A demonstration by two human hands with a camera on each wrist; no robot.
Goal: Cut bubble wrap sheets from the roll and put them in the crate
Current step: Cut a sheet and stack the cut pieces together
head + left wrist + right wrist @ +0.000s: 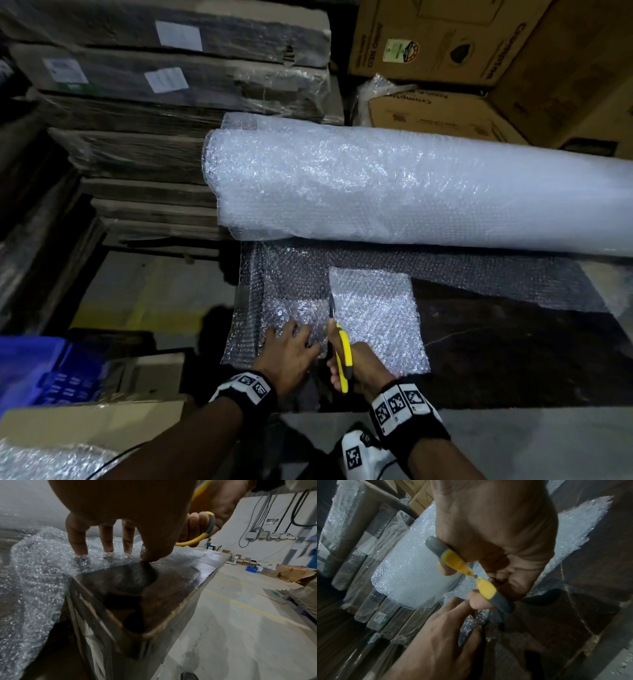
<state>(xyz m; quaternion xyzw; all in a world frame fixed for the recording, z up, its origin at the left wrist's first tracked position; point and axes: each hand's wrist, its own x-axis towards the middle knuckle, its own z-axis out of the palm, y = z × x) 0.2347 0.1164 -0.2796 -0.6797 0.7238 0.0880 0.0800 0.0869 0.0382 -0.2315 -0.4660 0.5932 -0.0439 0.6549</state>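
- While we are midway through the cutting step, with no sheet freed yet, we catalogue items from nine o'clock across to three o'clock of the head view.
- crate (30,363): blue plastic with a slotted wall, at about eight o'clock, well apart from the work; its inside is out of view.
- left hand (291,353): fingers (77,540) straight and spread, tips pressing the film flat on the table top, nothing gripped.
- bubble wrap sheet (376,318): thin clear film, pimpled and glinting, paid out toward six o'clock over the table (513,342) and drooping off its nine o'clock edge; limp, so we judge it will pucker if not held taut.
- scissors (342,353): yellow loop handles with grey insets and dark narrow blades, tips pointing to twelve o'clock inside a slit that runs partway up the sheet.
- right hand (363,366): fingers curled through the handles and clamped on them; the handles sit slightly apart in the right wrist view.
- roll (411,192): fat white cylinder of the same film, lying from nine to three o'clock behind the sheet, still joined to it.
- Next move, in our judgement: carry the slit on toward twelve o'clock, cut across to free the piece, then take it over to the crate.
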